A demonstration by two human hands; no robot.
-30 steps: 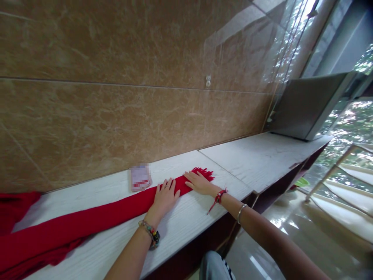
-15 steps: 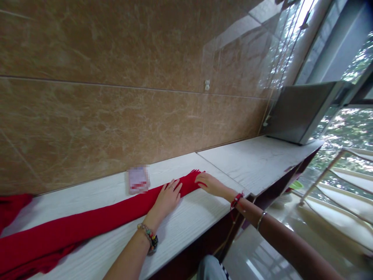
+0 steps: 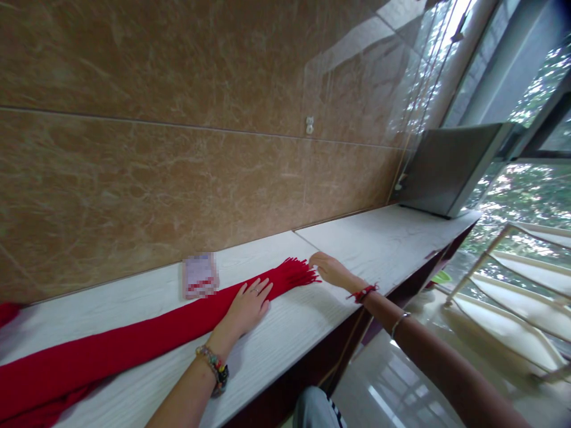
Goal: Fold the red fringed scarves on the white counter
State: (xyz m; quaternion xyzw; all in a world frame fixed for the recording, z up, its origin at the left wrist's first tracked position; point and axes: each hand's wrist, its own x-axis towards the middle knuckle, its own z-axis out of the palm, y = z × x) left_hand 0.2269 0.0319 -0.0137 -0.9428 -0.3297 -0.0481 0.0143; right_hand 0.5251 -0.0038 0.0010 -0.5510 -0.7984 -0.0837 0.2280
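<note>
A long red scarf point(image 3: 147, 336) lies stretched along the white counter, its fringe point(image 3: 297, 272) fanned out at the right end. My left hand point(image 3: 250, 306) rests flat on the scarf a little short of that fringe, fingers spread. At the tips of the fringe is my right hand point(image 3: 331, 270), its fingers curled together against the strands; exactly how many strands they pinch is hidden. Behind the scarf, near the wall, lies a small flat item with a blurred face point(image 3: 200, 275), whitish with red marks.
The white counter point(image 3: 375, 238) runs along a brown marble-tiled wall point(image 3: 178, 178) with a socket point(image 3: 309, 125). A grey box-like appliance point(image 3: 446, 169) stands at its far right end. Below right is a cream rack point(image 3: 513, 309) on the shiny floor. More red cloth point(image 3: 8, 313) shows at the left edge.
My right hand has slid rightward off the scarf's end to the fringe tips, and the fringe now shows spread out. My left hand stays on the scarf. The view has shifted slightly.
</note>
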